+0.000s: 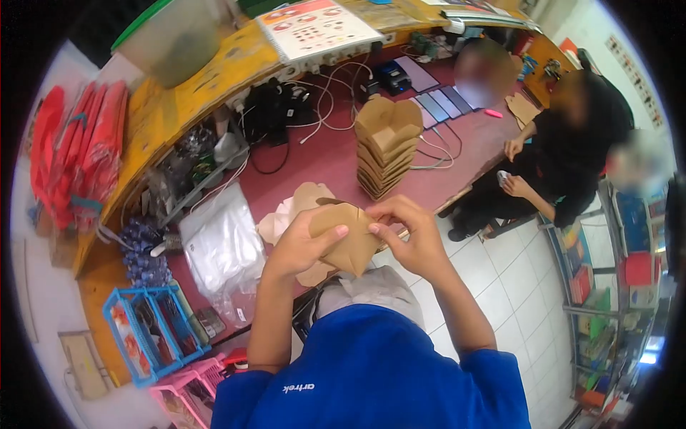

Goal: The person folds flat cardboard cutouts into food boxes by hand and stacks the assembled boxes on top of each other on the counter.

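Observation:
A partly folded brown paper box (pixel 351 247) is held up in front of my body, above the near edge of the red table (pixel 321 161). My left hand (pixel 304 239) wraps round its left side, with the thumb on the front face. At its right corner my right hand (pixel 404 232) pinches a flap between thumb and fingers. Flat, pale brown box blanks (pixel 282 214) lie on the table just behind my left hand. Beyond my hands a tall stack of nested folded boxes (pixel 386 150) stands upright on the table.
Clear plastic bags (pixel 221 236) lie left of the hands. A blue basket (pixel 153 332) and a pink basket (pixel 189 393) stand at lower left. Several phones (pixel 443 104) and white cables lie at the back. A person in dark clothes (pixel 572 143) sits at the right.

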{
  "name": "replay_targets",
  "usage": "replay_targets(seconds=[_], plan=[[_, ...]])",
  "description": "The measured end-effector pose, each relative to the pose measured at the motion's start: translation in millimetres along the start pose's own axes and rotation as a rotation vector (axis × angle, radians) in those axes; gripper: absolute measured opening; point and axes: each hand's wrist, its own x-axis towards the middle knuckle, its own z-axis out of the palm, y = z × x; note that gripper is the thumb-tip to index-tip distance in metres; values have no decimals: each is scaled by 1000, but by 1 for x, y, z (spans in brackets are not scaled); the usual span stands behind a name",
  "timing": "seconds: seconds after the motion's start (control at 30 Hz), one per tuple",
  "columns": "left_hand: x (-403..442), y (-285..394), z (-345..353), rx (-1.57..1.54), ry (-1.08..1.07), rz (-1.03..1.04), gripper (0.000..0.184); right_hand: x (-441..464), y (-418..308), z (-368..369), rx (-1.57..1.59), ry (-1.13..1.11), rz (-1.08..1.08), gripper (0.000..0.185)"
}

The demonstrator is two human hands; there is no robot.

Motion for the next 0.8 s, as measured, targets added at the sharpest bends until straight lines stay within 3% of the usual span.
replay_targets(seconds=[0.07,0.13,0.27,0.37,0.47,0.57,0.67,0.73,0.8], plan=[[-4,2,-8,27,10,-33,32,6,9,14,161,100,26,23],[-5,5,-12,49,4,-23,31,15,14,9,294,-78,271,20],[-5,5,-14,86,22,-24,32,30,23,11,346,-182,347,17],[-2,-3,-19,177,58,-64,32,34,26,19,235,-198,385,16],[-2,-5,-24,184,42,-64,33,34,28,23,287,-163,334,15],[0,-8,-26,111,33,-60,32,35,27,22,370,-156,413,16],[3,-3,-25,144,27,-40,30,33,24,32,233,-112,320,17],[3,-5,-24,127,57,-50,29,28,17,41,-47,55,63,15],[5,-6,-24,171,64,-8,28,25,12,48,-98,107,10,14]])
